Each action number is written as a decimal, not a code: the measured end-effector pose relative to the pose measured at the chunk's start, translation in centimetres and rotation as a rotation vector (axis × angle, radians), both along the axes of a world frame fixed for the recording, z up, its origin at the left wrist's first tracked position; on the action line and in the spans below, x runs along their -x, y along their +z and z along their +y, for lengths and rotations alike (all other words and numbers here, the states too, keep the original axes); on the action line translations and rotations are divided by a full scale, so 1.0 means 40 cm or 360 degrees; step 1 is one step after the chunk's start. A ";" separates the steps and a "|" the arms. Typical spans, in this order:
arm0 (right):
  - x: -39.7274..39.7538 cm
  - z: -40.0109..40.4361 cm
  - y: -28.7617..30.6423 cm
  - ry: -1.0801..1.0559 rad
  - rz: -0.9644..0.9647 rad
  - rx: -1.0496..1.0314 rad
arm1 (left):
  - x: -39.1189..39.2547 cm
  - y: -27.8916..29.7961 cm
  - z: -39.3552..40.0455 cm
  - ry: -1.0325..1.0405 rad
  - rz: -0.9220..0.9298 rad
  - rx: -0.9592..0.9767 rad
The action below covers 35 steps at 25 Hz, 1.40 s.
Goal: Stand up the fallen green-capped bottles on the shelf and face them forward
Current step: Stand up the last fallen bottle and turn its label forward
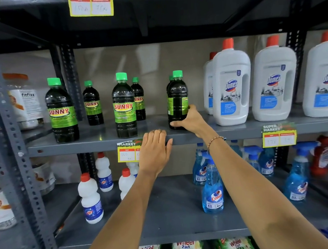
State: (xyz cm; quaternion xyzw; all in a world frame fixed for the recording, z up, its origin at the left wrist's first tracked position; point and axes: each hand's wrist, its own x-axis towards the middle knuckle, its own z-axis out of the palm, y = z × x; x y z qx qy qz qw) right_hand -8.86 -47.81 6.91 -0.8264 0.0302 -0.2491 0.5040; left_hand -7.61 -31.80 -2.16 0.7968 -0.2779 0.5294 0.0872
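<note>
Several dark green-capped "SUNNY" bottles stand upright on the grey middle shelf. The front left bottle and the middle bottle show their labels forward, and smaller-looking ones stand behind. My right hand grips the lower body of the rightmost bottle, which stands upright with its label turned sideways; another cap peeks out behind it. My left hand rests flat on the shelf's front edge, holding nothing.
White Domex bottles with red caps stand right of the held bottle. Below are white red-capped bottles and blue Colin sprayers. Price tags hang on the shelf edge. A perforated metal upright is at left.
</note>
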 end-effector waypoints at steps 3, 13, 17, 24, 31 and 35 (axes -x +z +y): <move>-0.007 0.005 -0.002 -0.0042 -0.0023 0.0109 | 0.001 0.002 0.001 -0.0004 0.0048 0.0007; 0.003 0.001 0.006 -0.0010 0.0050 0.0021 | 0.003 0.002 0.001 -0.0008 0.0073 0.0006; 0.006 0.003 0.000 -0.0116 -0.0002 0.0026 | 0.001 0.004 0.001 -0.0019 0.0035 0.0022; -0.009 -0.017 0.007 0.0018 0.0102 -0.0113 | 0.003 -0.016 -0.005 -0.0004 0.0014 0.0091; -0.011 -0.009 0.000 -0.0025 0.0058 -0.0020 | 0.006 -0.015 -0.006 0.0012 0.0053 0.0093; -0.008 0.002 -0.007 -0.0167 -0.0016 0.0106 | 0.009 -0.012 -0.005 0.0023 0.0050 0.0104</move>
